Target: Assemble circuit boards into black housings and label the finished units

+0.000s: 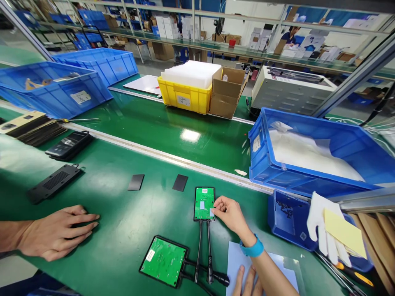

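Note:
My right hand (228,211), with a blue wristband, pinches a small light-blue pad (212,212) at the right edge of a green circuit board (204,196) in a black frame. A second pad (202,205) lies on that board. Two black cables (200,240) run from its lower edge to dark connectors. My left hand (247,283) shows only its fingers at the bottom edge, stretched flat on a light-blue sheet (234,257) below my right forearm. A larger framed circuit board (165,261) lies to the left, also with black cables.
Another person's hand (58,234) rests on the table at left. Two dark squares (135,182) and a black cover (54,183) lie farther back. A blue bin (262,156), a small screw tray (290,230) and white gloves (322,218) stand at right.

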{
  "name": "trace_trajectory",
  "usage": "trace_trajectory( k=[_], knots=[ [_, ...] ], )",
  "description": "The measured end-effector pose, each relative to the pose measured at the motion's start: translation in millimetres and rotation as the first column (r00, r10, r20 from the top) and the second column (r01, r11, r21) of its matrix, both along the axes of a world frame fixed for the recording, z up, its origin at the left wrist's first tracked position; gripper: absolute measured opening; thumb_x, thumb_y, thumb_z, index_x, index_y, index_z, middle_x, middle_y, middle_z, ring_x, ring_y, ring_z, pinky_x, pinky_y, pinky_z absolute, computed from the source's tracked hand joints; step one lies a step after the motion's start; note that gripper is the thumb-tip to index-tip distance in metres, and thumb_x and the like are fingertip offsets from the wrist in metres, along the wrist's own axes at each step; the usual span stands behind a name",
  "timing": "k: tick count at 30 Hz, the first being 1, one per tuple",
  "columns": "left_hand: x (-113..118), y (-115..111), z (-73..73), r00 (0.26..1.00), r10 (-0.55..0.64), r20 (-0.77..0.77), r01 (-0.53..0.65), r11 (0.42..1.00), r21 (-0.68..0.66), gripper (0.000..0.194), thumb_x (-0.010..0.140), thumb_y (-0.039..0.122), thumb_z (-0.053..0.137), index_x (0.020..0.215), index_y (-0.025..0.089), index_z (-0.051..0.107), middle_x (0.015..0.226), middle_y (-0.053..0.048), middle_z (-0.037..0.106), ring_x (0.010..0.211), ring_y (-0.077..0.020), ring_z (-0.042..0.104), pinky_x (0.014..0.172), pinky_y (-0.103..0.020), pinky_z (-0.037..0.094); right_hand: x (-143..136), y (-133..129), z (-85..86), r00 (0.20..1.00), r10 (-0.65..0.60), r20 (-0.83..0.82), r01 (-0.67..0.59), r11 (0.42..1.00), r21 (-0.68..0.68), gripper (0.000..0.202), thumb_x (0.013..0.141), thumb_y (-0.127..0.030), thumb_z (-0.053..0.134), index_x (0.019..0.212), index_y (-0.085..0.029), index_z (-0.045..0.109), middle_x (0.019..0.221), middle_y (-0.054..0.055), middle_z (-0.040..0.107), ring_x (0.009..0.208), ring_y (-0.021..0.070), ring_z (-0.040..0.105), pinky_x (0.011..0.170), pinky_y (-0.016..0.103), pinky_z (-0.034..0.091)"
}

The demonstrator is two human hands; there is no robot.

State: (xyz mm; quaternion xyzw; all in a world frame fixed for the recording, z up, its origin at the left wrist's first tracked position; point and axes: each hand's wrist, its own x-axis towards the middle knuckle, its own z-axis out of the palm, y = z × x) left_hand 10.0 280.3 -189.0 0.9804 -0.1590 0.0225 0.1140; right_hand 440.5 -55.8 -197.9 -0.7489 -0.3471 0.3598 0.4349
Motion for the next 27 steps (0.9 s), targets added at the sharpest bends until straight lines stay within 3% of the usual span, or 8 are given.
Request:
trace_trajectory(
  k=[6,11,13,15,18,21,24,27],
  knots=[
    [8.1,-4.3,4.3,0.992,-0.121,0.037,0.119,0.991,0.061,0.049,0.082,0.028,0.037,0.127,0.034,0.055,0.122,0.011,0.066,0.111,-0.0190,0.060,0.085,-0.037,0.050,-4.9,1.4,0.5,0.999,-0.007,0.051,0.007,1.000,-0.001,0.004,0.067,-0.019,0.060,0.063,-0.020,0.059,0.055,-0.004,0.057,0.050,0.0100,0.047,0.049,0.021,0.037],
    [31.9,-51.8,15.5,0.868,0.272,0.415,-0.292,0.956,-0.016,0.047,0.083,0.041,0.029,0.109,0.040,0.068,0.129,0.016,0.061,0.135,-0.0177,0.035,0.101,-0.035,0.042,-7.0,1.8,-2.6,0.996,-0.001,0.091,0.002,1.000,-0.013,0.012,0.065,-0.012,0.054,0.065,-0.020,0.062,0.052,-0.005,0.055,0.047,0.0100,0.046,0.048,0.021,0.035],
    [57.6,-96.2,16.4,0.838,0.333,0.433,-0.360,0.933,-0.020,0.052,0.084,0.047,0.022,0.112,0.040,0.067,0.133,0.014,0.058,0.136,-0.0209,0.034,0.101,-0.044,0.040,-6.5,3.4,-4.2,0.995,-0.004,0.101,0.005,1.000,-0.010,0.015,0.063,-0.009,0.053,0.063,-0.021,0.062,0.050,-0.006,0.054,0.048,0.0101,0.047,0.048,0.021,0.034],
    [97.3,-159.2,8.4,0.832,0.361,0.421,-0.400,0.916,0.005,0.067,0.082,0.053,0.014,0.121,0.024,0.061,0.140,0.000,0.053,0.131,-0.0292,0.042,0.106,-0.053,0.030,-6.4,6.3,-5.4,0.994,-0.017,0.108,0.017,1.000,0.000,0.016,0.062,-0.007,0.053,0.062,-0.021,0.062,0.050,-0.006,0.053,0.048,0.0100,0.047,0.048,0.020,0.033],
    [172.4,-272.4,-21.6,0.849,0.403,0.340,-0.453,0.888,0.079,0.048,0.094,0.049,0.040,0.127,0.016,0.054,0.140,-0.014,0.051,0.123,-0.0271,0.053,0.099,-0.058,0.034,-9.1,8.8,-4.1,0.993,-0.055,0.107,0.051,0.998,0.033,0.015,0.065,-0.008,0.054,0.065,-0.021,0.063,0.050,-0.007,0.051,0.047,0.0095,0.045,0.047,0.020,0.033],
    [237.4,-369.8,-56.9,0.867,0.338,0.367,-0.382,0.923,0.052,0.029,0.093,0.041,0.053,0.117,0.027,0.060,0.133,-0.008,0.055,0.114,-0.0239,0.055,0.098,-0.047,0.045,-14.6,-2.9,3.5,0.989,-0.103,0.107,0.095,0.992,0.080,0.012,0.075,-0.015,0.054,0.075,-0.020,0.065,0.055,-0.006,0.053,0.048,0.0091,0.046,0.048,0.020,0.036],
    [274.9,-424.4,-77.2,0.838,0.303,0.453,-0.333,0.943,-0.014,0.027,0.092,0.037,0.053,0.112,0.021,0.063,0.118,-0.007,0.064,0.110,-0.0251,0.057,0.107,-0.053,0.031,-17.5,-41.0,15.0,0.979,-0.145,0.143,0.130,0.985,0.113,0.011,0.078,-0.017,0.055,0.079,-0.020,0.066,0.063,-0.004,0.057,0.056,0.0097,0.051,0.054,0.020,0.039],
    [288.6,-437.9,-74.5,0.782,0.325,0.532,-0.349,0.935,-0.059,0.026,0.089,0.038,0.052,0.100,0.023,0.070,0.099,-0.005,0.074,0.101,-0.0259,0.059,0.117,-0.049,0.007,-12.7,-103.5,23.6,0.946,-0.215,0.242,0.197,0.976,0.098,0.015,0.084,-0.018,0.052,0.076,-0.020,0.065,0.068,-0.001,0.059,0.063,0.0119,0.055,0.058,0.022,0.041]
  ],
)
